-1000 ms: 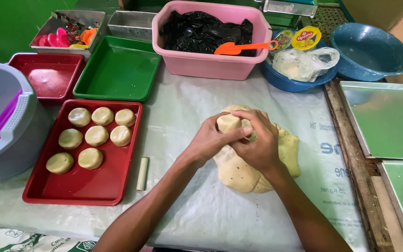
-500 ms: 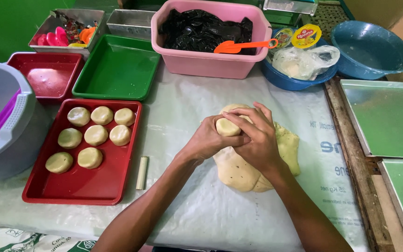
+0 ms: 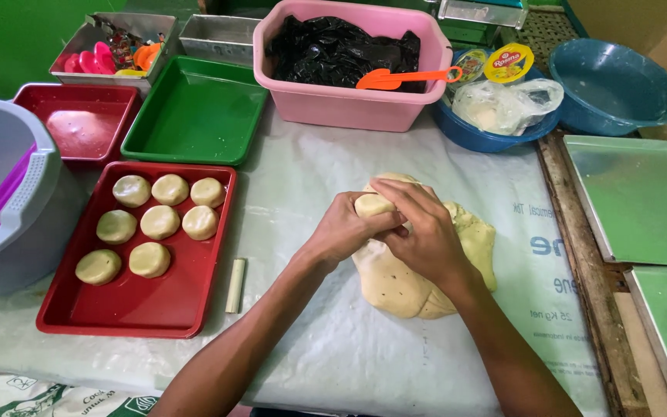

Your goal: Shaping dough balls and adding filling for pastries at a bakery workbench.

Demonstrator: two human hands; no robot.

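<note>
Pinched between both hands near the centre of the frame, a small dough portion (image 3: 374, 205) is held just above the large dough mass (image 3: 426, 266); the left hand (image 3: 347, 230) is cupped under it and the right hand (image 3: 418, 228) is curled over it, fingers closed on the piece. Eight shaped dough rounds (image 3: 160, 222) are already laid in the upper-left part of the red tray (image 3: 140, 309) at the left, while its lower and right parts are bare, and much of the mass is seen to be unportioned, so the work is judged well short of done. Between tray and mass a small pale stick (image 3: 235, 285) lies on the plastic-covered table (image 3: 310, 170). Open room is found on the sheet above and below the hands; a wooden edge (image 3: 573, 232) and metal trays (image 3: 642, 197) bound the right.
</note>
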